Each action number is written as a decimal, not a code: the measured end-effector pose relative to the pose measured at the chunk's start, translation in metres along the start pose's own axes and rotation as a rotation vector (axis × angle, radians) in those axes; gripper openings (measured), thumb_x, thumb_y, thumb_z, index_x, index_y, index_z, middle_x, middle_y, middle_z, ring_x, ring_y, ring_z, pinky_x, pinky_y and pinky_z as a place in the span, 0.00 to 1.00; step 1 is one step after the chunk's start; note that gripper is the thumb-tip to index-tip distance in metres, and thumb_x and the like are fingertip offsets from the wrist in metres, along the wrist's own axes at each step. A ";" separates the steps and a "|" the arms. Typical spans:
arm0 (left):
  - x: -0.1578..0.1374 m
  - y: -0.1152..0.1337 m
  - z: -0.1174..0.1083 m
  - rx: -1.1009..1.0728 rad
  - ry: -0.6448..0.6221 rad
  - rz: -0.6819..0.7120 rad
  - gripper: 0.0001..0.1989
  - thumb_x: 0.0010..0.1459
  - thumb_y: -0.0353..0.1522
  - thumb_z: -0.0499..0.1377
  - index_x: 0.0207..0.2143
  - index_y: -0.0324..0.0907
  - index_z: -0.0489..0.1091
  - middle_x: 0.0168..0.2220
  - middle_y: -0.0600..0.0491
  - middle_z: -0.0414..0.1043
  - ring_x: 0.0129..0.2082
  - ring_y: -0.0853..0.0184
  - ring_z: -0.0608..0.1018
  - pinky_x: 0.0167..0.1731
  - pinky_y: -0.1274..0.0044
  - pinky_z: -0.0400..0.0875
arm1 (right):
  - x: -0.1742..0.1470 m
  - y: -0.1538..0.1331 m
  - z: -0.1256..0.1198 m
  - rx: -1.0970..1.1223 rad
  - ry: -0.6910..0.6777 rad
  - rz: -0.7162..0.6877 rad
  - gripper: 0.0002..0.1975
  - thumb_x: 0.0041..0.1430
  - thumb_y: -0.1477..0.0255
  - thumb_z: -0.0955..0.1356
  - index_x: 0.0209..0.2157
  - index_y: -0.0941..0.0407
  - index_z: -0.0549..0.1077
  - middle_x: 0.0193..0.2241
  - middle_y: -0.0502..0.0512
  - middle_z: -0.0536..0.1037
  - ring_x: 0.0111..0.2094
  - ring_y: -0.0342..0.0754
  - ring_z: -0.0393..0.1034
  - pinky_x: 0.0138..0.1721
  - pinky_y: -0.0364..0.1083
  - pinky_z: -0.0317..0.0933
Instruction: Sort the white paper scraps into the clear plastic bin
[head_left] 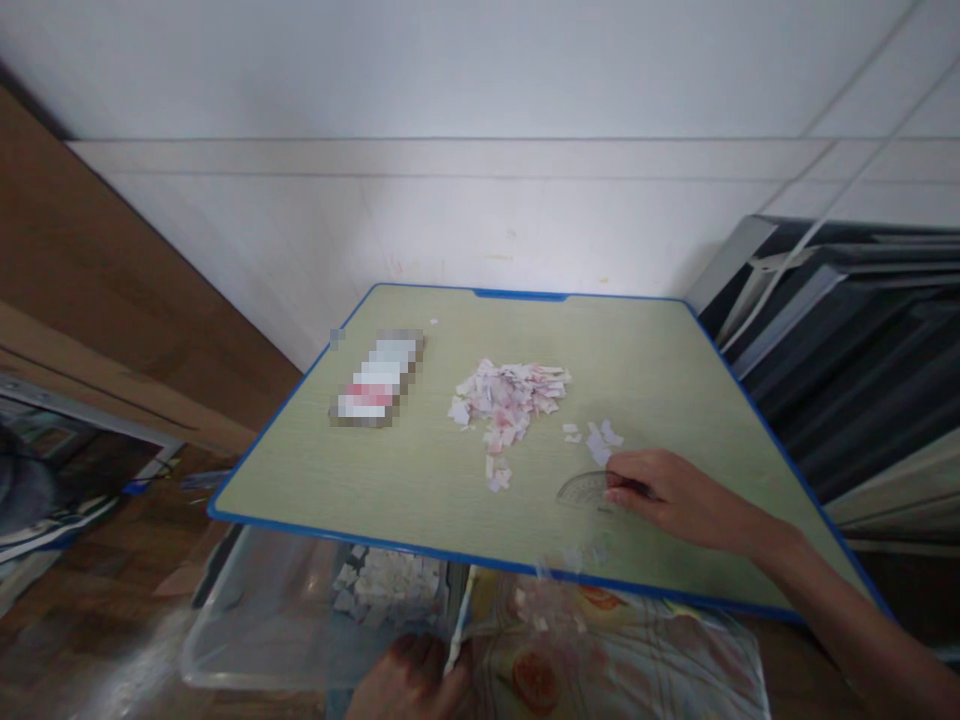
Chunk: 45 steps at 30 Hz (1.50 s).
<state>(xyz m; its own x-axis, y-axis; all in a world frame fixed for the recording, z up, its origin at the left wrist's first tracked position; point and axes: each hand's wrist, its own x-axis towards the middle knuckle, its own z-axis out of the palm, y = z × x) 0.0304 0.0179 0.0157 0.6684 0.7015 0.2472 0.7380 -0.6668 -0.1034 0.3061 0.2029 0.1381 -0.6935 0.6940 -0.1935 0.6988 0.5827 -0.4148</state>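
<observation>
In my right hand point(645, 485), the fingers are closed on a clear half-round protractor point(581, 488), held low over the folding table's green top point(405, 480). Small torn paper scraps point(602, 440) lie just beyond that hand. A larger heap of white and pinkish paper scraps point(514, 395) rests mid-table. Blurred scraps point(574, 558) are at the near blue edge, above a fruit-patterned plastic sheet or bag point(570, 675) with more scraps on or in it. Below the table, my left hand point(412, 680) is closed around a white strip point(463, 615) along the side of that patterned plastic.
A pixelated box-like object point(379, 380) lies on the table's left. Beneath the front edge stands a clear plastic bin point(255, 610), beside a pile of paper scraps point(390, 585). Dark folded panels point(862, 350) lean at the right, brown cardboard point(127, 230) at the left.
</observation>
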 end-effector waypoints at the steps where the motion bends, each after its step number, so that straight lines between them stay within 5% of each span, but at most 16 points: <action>1: 0.000 0.000 0.000 0.007 -0.002 0.001 0.21 0.36 0.23 0.55 0.37 0.39 0.60 0.18 0.59 0.67 0.14 0.69 0.69 0.13 0.79 0.63 | 0.001 -0.001 0.002 -0.005 0.010 0.009 0.13 0.57 0.71 0.59 0.20 0.57 0.61 0.20 0.51 0.67 0.23 0.43 0.59 0.25 0.43 0.50; 21: -0.001 0.000 0.001 0.016 -0.026 0.013 0.24 0.32 0.23 0.58 0.38 0.38 0.60 0.19 0.58 0.68 0.16 0.68 0.70 0.14 0.79 0.66 | -0.010 -0.029 0.023 0.071 -0.092 0.024 0.12 0.57 0.69 0.59 0.22 0.58 0.63 0.23 0.52 0.70 0.26 0.44 0.63 0.27 0.42 0.50; 33: -0.002 0.001 0.004 -0.022 -0.043 -0.013 0.29 0.30 0.26 0.66 0.38 0.38 0.60 0.20 0.56 0.69 0.16 0.67 0.71 0.14 0.77 0.68 | -0.021 -0.035 0.036 0.060 -0.012 -0.009 0.12 0.59 0.71 0.58 0.23 0.57 0.62 0.25 0.51 0.70 0.27 0.44 0.63 0.29 0.42 0.51; 45: -0.001 0.000 0.002 0.014 -0.019 0.009 0.26 0.32 0.22 0.57 0.39 0.37 0.59 0.19 0.57 0.69 0.15 0.67 0.70 0.14 0.78 0.67 | -0.028 -0.040 0.038 -0.001 0.022 -0.035 0.09 0.60 0.73 0.58 0.27 0.57 0.64 0.27 0.52 0.71 0.30 0.45 0.63 0.31 0.43 0.52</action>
<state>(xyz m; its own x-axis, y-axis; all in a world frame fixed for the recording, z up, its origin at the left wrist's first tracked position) 0.0302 0.0179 0.0131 0.6768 0.7000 0.2279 0.7329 -0.6698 -0.1192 0.2905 0.1442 0.1266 -0.7135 0.6823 -0.1596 0.6746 0.6073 -0.4197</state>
